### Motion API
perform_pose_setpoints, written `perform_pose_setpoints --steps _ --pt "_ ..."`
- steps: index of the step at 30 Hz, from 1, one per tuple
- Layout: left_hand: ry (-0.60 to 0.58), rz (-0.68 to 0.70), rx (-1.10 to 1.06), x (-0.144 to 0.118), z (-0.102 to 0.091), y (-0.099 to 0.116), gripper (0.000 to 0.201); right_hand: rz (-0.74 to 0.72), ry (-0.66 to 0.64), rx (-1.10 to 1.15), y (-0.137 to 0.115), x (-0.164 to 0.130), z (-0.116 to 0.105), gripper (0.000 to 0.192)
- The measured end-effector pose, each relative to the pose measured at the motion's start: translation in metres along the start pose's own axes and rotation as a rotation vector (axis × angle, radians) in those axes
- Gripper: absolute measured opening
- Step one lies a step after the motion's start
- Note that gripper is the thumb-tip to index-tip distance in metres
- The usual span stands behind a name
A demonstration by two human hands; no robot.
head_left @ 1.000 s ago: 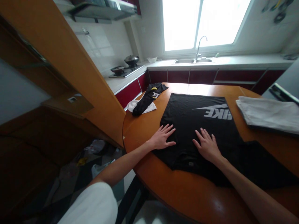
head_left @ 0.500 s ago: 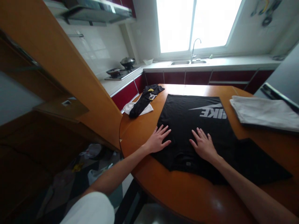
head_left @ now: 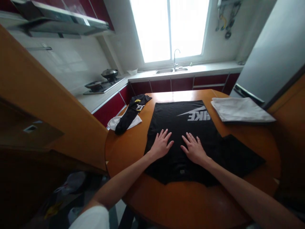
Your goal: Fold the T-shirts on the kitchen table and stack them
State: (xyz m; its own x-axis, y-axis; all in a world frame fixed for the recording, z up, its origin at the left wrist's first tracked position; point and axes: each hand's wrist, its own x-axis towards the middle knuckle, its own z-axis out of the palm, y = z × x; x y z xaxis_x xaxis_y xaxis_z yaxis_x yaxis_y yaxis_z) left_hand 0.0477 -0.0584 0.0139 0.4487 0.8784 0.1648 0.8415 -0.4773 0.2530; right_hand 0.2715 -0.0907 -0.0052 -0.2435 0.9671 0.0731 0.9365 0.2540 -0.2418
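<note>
1. A folded white cloth (head_left: 240,109) lay on the far right part of the round wooden table (head_left: 190,203).
2. A rolled dark garment (head_left: 132,111) rested over a white one (head_left: 116,122) at the table's left edge.
3. A sink (head_left: 172,70) with a tap (head_left: 175,57) sat below the window (head_left: 169,28).
4. Pans stood on the stove (head_left: 101,85), under a range hood (head_left: 57,20).

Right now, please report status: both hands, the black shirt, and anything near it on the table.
Left hand and right hand open, flat on black shirt. Shirt spread on wooden table. Folded white cloth right, dark bundle left; both apart.
</note>
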Motion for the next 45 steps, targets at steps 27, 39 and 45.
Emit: perform_pose_setpoints --steps 27,39,45 --pt "0.012 0.028 0.190 0.012 0.026 -0.016 0.057 0.796 0.157 -0.046 0.204 -0.115 -0.087 0.040" --pt "0.011 0.015 0.165 0.014 0.025 -0.015 0.055 0.634 0.361 0.460 0.195 -0.105 -0.107 0.005" --pt "0.001 0.014 0.168 0.013 0.024 -0.014 0.055 0.289 0.466 0.653 0.124 -0.078 -0.123 0.015"
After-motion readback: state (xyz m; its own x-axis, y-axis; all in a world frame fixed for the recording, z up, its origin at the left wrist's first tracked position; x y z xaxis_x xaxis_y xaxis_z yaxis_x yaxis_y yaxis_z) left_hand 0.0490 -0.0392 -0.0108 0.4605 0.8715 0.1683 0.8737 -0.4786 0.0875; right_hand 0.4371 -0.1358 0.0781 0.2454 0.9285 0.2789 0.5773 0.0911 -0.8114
